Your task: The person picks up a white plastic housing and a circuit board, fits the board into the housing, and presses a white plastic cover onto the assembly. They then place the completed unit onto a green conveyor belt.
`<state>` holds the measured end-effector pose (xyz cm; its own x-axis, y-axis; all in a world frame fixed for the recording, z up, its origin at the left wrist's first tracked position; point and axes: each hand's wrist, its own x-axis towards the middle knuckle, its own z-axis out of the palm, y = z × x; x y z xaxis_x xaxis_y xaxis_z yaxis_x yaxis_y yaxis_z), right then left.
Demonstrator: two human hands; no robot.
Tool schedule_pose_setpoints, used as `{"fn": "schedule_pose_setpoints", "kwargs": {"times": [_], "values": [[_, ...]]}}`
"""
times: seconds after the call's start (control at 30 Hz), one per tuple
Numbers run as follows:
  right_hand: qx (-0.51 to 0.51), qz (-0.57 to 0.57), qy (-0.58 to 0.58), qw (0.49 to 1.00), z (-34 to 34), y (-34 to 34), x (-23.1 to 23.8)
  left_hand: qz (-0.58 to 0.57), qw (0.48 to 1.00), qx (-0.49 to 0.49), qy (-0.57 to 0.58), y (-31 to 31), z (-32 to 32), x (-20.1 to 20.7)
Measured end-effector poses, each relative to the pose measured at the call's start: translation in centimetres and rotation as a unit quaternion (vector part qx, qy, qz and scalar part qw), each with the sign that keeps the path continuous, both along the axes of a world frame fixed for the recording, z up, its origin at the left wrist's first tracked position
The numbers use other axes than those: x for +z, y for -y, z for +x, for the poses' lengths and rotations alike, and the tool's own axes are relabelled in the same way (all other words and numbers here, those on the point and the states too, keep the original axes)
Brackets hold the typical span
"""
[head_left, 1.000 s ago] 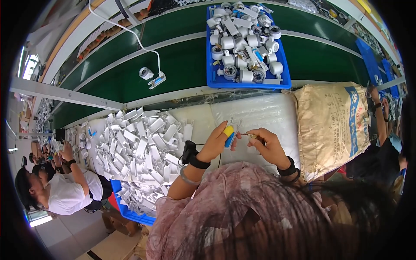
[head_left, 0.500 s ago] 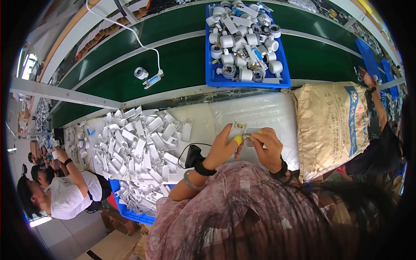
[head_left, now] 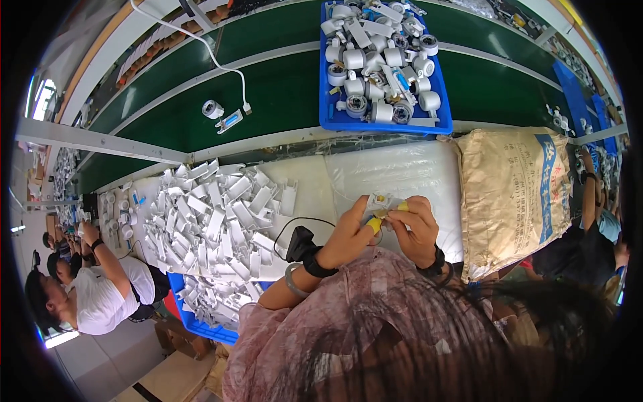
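Bench: pale work surface (head_left: 305, 177) ran in front of the person, green belt (head_left: 281, 77) on the far side.
Left hand (head_left: 345, 236): was clamped on a small white part (head_left: 380, 200), yellow cover on thumb.
Right hand (head_left: 416, 231): thumb and forefinger met at the part's right side; couldn't tell if clamped on it.
White part: sat between both hands, above near edge of plastic-wrapped pad (head_left: 395, 164).
Left: heap of white housings (head_left: 224, 208) lay just beside.
Right: tan paper sack (head_left: 502, 194) stood near the pad.
Far: blue tray (head_left: 324, 100) held round-headed white units (head_left: 382, 112).
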<state>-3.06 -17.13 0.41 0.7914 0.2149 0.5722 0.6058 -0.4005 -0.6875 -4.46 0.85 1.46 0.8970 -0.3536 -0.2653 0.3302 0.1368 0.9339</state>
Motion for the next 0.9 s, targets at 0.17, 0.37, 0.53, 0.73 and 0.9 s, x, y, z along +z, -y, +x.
{"fn": "schedule_pose_setpoints", "kwargs": {"times": [0.17,0.37,0.53,0.73,0.9], "values": [[-0.005,-0.008,0.02,1.0,0.3,-0.1,-0.4,-0.01,1.0,-0.003,-0.004,0.0,-0.1,0.2],[-0.008,-0.007,0.026,1.0,0.3,0.0,-0.6,-0.004,0.999,-0.022,0.024,-0.1,0.0,0.2],[-0.012,-0.009,0.023,1.0,0.3,-0.1,-0.6,-0.013,1.0,-0.012,0.006,0.1,0.0,0.3],[-0.015,-0.014,0.025,0.999,0.3,-0.1,-0.8,0.056,0.991,0.007,0.123,0.2,-0.1,-0.4],[-0.015,-0.027,0.007,0.999,0.2,-0.4,-0.5,-0.014,0.999,0.007,0.051,0.0,-0.5,-1.1]]}}
